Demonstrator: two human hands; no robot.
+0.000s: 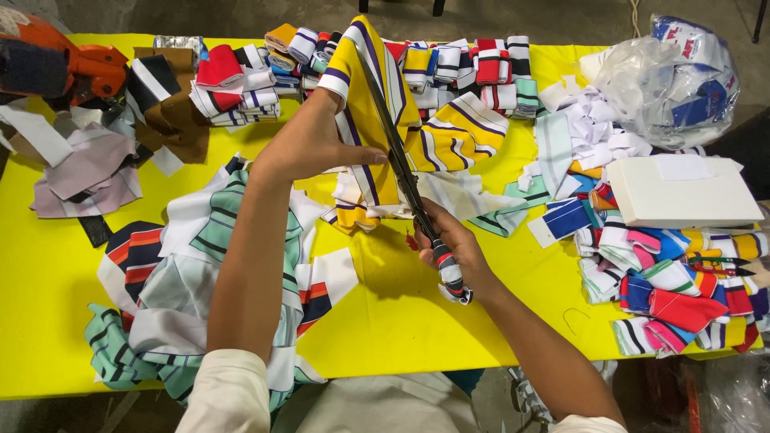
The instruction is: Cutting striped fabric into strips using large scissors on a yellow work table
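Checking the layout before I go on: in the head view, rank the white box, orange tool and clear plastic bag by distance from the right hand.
1. White box, to the right of the right hand.
2. Clear plastic bag, far right corner.
3. Orange tool, far left corner.

The fabric piece (365, 104) in my left hand (309, 144) is yellow with purple and white stripes. My scissors (401, 160) have dark blades and handles wrapped in striped cloth. The table (48, 265) is bright yellow. The flat box (682, 196) is white.
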